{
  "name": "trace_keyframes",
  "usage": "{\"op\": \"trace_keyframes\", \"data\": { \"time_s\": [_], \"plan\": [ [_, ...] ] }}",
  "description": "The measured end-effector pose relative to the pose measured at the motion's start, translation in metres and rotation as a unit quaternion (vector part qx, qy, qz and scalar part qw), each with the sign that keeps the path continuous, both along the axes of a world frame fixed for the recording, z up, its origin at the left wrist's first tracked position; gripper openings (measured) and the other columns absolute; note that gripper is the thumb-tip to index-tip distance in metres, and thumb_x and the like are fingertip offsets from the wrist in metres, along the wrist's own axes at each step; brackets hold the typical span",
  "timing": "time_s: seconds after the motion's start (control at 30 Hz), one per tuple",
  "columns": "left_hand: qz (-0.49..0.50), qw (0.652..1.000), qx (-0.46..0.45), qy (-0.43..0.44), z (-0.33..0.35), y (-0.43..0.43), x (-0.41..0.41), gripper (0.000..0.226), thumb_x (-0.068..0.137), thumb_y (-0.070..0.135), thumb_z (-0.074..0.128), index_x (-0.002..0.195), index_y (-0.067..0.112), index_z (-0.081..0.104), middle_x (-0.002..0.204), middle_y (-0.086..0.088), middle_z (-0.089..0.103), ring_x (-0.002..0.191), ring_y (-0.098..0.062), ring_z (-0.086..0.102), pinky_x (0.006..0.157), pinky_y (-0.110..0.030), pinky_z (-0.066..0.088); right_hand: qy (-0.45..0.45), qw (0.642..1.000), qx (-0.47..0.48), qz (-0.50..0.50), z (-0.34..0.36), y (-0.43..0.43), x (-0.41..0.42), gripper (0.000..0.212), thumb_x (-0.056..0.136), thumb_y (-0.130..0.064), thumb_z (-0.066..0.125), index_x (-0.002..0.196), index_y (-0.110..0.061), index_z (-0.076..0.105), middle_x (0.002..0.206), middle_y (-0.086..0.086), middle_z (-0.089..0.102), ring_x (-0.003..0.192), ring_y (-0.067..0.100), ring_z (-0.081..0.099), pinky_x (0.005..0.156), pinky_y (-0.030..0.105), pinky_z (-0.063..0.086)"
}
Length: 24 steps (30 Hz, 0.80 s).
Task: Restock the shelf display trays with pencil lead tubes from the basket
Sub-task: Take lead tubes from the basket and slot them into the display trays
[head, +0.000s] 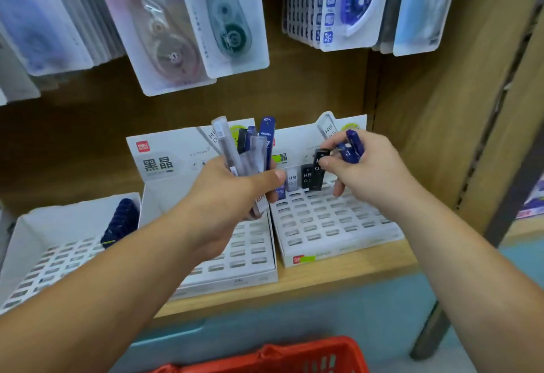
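At the far left, a row of dark blue lead tubes (120, 222) is seen standing in a white slotted display tray (59, 243) on the wooden shelf (338, 269). Over the middle tray (253, 255), a bundle of clear and blue pencil lead tubes (250, 148) is gripped upright in the left hand (229, 196), with the fingers curled round it and the thumb pressed across the front. Below, the rim of a red basket (294, 355) is visible. In the right tray (332, 222), a few slotted tubes (294, 179) are lined along the back row. Beside them a black HB tube (319, 172) is pinched between thumb and forefinger of the right hand (371, 166), and blue tubes (351, 146) are held in its remaining curled fingers.
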<state>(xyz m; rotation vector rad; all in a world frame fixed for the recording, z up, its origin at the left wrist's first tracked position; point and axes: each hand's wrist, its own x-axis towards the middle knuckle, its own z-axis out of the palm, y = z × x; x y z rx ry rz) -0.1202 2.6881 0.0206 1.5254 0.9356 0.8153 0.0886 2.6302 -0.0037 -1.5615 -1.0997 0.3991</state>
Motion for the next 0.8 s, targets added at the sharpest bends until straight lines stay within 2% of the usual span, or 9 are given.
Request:
{"op": "trace_keyframes", "data": {
  "time_s": [0.13,0.2,0.37,0.43,0.5,0.53,0.63,0.7,0.8],
  "plan": [
    [-0.002,1.000,-0.023,-0.005,-0.015,0.002,0.003,0.018,0.089,0.014,0.080,0.106,0.010,0.074,0.082,-0.009,0.071,0.074,-0.021,0.065,0.080,-0.046,0.050,0.018,1.000,0.000,0.015,-0.016,0.010,-0.001,0.013,0.091,-0.008,0.075,0.097,-0.019,0.070,0.088,0.005,0.071,0.049,0.020,0.065,0.049,0.020,0.048],
    [0.006,0.999,-0.045,-0.015,-0.023,0.004,0.000,0.018,0.089,0.015,0.080,0.106,0.012,0.075,0.081,-0.008,0.072,0.074,-0.021,0.066,0.083,-0.048,0.051,0.014,1.000,-0.008,0.014,-0.020,0.013,-0.001,0.014,0.092,-0.008,0.075,0.097,-0.020,0.071,0.094,0.006,0.071,0.047,0.015,0.063,0.049,0.020,0.049],
    [0.001,0.998,-0.055,-0.025,-0.027,0.005,-0.008,0.015,0.090,0.013,0.079,0.104,0.014,0.075,0.079,-0.004,0.071,0.073,-0.019,0.065,0.080,-0.045,0.051,-0.046,0.999,-0.022,0.016,-0.021,0.016,0.002,0.015,0.094,-0.010,0.073,0.094,-0.025,0.071,0.095,-0.006,0.067,0.054,0.001,0.059,0.050,0.016,0.048],
    [-0.006,0.998,-0.056,-0.025,-0.027,0.004,-0.010,0.019,0.089,0.013,0.079,0.107,0.013,0.074,0.081,-0.004,0.072,0.073,-0.019,0.066,0.079,-0.045,0.052,-0.074,0.997,-0.033,0.006,-0.027,0.020,0.002,0.016,0.093,-0.011,0.074,0.092,-0.028,0.072,0.092,-0.013,0.068,0.068,-0.004,0.064,0.066,0.026,0.056],
    [-0.007,0.998,-0.056,-0.020,-0.027,0.005,-0.011,0.022,0.089,0.014,0.080,0.109,0.012,0.073,0.082,-0.005,0.072,0.074,-0.019,0.066,0.078,-0.045,0.052,-0.097,0.994,-0.056,-0.006,-0.033,0.024,0.001,0.016,0.090,-0.014,0.078,0.091,-0.028,0.073,0.095,-0.012,0.070,0.089,0.008,0.067,0.086,0.040,0.059],
    [-0.006,0.998,-0.056,-0.020,-0.028,0.005,-0.012,0.022,0.089,0.014,0.080,0.109,0.012,0.073,0.082,-0.006,0.072,0.074,-0.020,0.066,0.078,-0.046,0.053,-0.096,0.994,-0.057,-0.010,-0.033,0.025,-0.001,0.015,0.090,-0.014,0.079,0.092,-0.029,0.073,0.096,-0.011,0.070,0.093,0.012,0.067,0.089,0.041,0.059],
    [-0.010,0.998,-0.055,-0.033,-0.026,0.005,-0.018,0.019,0.089,0.015,0.079,0.107,0.012,0.073,0.083,-0.007,0.071,0.074,-0.019,0.066,0.077,-0.046,0.052,-0.086,0.995,-0.018,-0.045,-0.019,0.020,-0.006,0.010,0.091,-0.021,0.078,0.097,-0.023,0.072,0.087,-0.018,0.065,0.081,0.002,0.063,0.073,0.022,0.053],
    [-0.014,0.998,-0.050,-0.037,-0.025,0.003,-0.026,0.016,0.089,0.014,0.079,0.104,0.013,0.074,0.082,-0.005,0.070,0.074,-0.019,0.065,0.077,-0.045,0.051,0.018,0.999,0.006,-0.027,-0.003,0.013,-0.014,0.014,0.094,-0.028,0.074,0.089,-0.016,0.070,0.068,-0.012,0.061,0.058,0.006,0.055,0.055,0.020,0.043],
    [-0.013,0.999,-0.036,-0.036,-0.023,-0.001,-0.041,0.014,0.088,0.016,0.080,0.101,0.015,0.077,0.079,-0.004,0.070,0.072,-0.018,0.065,0.079,-0.045,0.051,0.271,0.955,-0.004,0.121,0.024,0.006,-0.039,0.031,0.102,-0.037,0.063,0.089,-0.009,0.068,0.070,0.004,0.059,0.059,0.017,0.054,0.051,0.028,0.044]
  ]
}}
